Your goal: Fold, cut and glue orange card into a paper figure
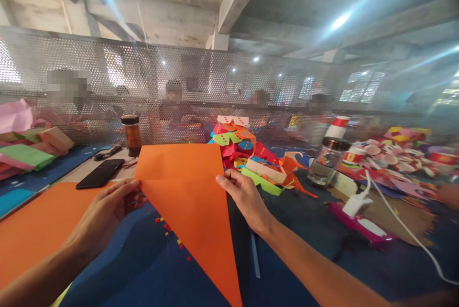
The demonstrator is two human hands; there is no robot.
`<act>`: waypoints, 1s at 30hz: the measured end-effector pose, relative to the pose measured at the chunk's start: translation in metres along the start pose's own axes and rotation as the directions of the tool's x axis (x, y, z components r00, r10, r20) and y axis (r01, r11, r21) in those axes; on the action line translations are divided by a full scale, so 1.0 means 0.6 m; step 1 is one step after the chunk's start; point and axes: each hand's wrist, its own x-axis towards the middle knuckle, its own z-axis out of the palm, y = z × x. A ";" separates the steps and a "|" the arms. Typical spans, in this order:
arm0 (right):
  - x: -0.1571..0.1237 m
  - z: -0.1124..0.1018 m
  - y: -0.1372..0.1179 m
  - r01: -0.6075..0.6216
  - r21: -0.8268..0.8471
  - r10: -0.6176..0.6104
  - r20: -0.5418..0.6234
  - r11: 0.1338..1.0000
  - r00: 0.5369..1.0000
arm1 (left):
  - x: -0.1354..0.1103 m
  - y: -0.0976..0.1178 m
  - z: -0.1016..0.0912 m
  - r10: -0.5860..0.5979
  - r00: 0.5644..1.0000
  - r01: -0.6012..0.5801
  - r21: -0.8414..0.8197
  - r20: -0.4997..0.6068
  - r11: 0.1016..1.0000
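Between my hands I hold up a sheet of orange paper (190,192), folded so that its lower part tapers to a point at the bottom. My left hand (120,199) pinches the paper's left corner between thumb and fingers. At its right edge, my right hand (244,194) grips the sheet with the thumb in front and the fingers curled. More orange paper (46,230) lies flat on the table under my left forearm. Small red and yellow paper scraps (167,226) are scattered on the dark blue table (118,264) behind the held sheet.
Ahead are colourful cut papers (265,168) and a glass jar (326,163). On the right sit paper cups (390,156) and a magenta power strip (360,225) with a white cable. Left are a black phone (100,173) and a dark-lidded bottle (131,136). People sit behind a perforated metal screen (201,68).
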 end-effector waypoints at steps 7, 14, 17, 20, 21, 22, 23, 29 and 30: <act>0.002 0.000 0.007 -0.008 0.018 0.008 0.002 1.000 1.000 | 0.008 -0.004 -0.009 -0.032 0.999 0.031 -0.024 -0.015 0.999; 0.003 0.004 0.012 -0.007 0.019 0.008 -0.047 1.000 0.999 | 0.015 -0.009 -0.017 -0.008 0.999 0.008 -0.002 -0.035 1.000; 0.003 0.003 0.011 -0.012 0.023 0.013 -0.065 1.000 0.998 | 0.014 -0.008 -0.015 0.004 0.999 -0.004 0.003 -0.039 1.000; 0.003 0.003 0.008 -0.014 0.027 0.016 -0.081 1.000 0.997 | 0.015 -0.004 -0.015 0.011 0.998 -0.011 0.015 -0.063 1.000; 0.003 0.002 0.007 -0.014 0.028 0.016 -0.084 1.000 0.996 | 0.015 -0.003 -0.015 0.015 0.998 -0.013 0.018 -0.068 1.000; 0.003 0.002 0.005 -0.013 0.030 0.016 -0.086 0.999 0.996 | 0.016 -0.001 -0.015 0.019 0.997 -0.018 0.018 -0.072 1.000; 0.003 0.002 0.004 -0.012 0.032 0.015 -0.086 0.999 0.996 | 0.016 0.000 -0.015 0.023 0.997 -0.021 0.017 -0.075 1.000; 0.006 -0.006 -0.010 -0.022 0.037 0.024 -0.070 0.999 0.997 | 0.014 0.014 -0.010 0.047 0.995 -0.047 -0.002 -0.093 0.999; 0.008 -0.008 -0.014 -0.024 0.041 0.027 -0.070 0.999 0.997 | 0.014 0.018 -0.008 0.058 0.994 -0.059 -0.007 -0.098 0.998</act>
